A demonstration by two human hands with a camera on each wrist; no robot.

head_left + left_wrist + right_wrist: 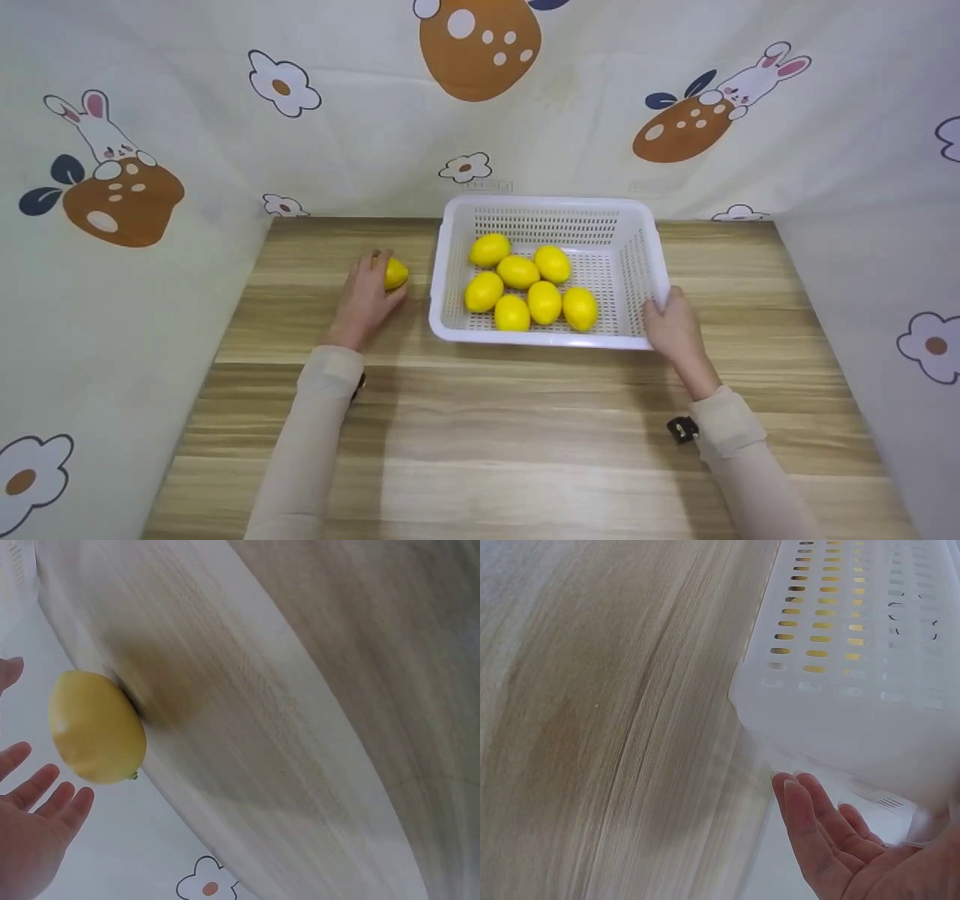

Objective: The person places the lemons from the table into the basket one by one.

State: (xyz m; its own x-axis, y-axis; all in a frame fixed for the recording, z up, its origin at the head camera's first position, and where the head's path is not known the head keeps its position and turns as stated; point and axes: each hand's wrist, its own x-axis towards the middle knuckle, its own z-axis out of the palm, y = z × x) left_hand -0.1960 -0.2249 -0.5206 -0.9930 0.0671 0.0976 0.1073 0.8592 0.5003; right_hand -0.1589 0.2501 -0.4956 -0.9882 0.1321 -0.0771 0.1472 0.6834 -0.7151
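Observation:
On the left of the wooden table lies a single yellow lemon point(395, 274). My left hand point(365, 296) is over its left side, fingers and thumb spread around it. In the left wrist view, that lemon point(97, 727) shows between the thumb and the loosely bent fingers point(30, 791), with a gap to the fingertips. A white plastic basket point(637, 259) holds several lemons point(517, 271), gathered toward its left and front. My right hand point(675, 326) grips the basket's front right corner, thumb over the rim. Below the basket point(840, 716), the fingers point(802, 825) show in the right wrist view.
The wooden tabletop point(510, 427) extends in front of the basket and to both sides. A cloth point(360, 150) printed with rabbits and flowers hangs behind the table and along its sides. The basket stands near the back edge.

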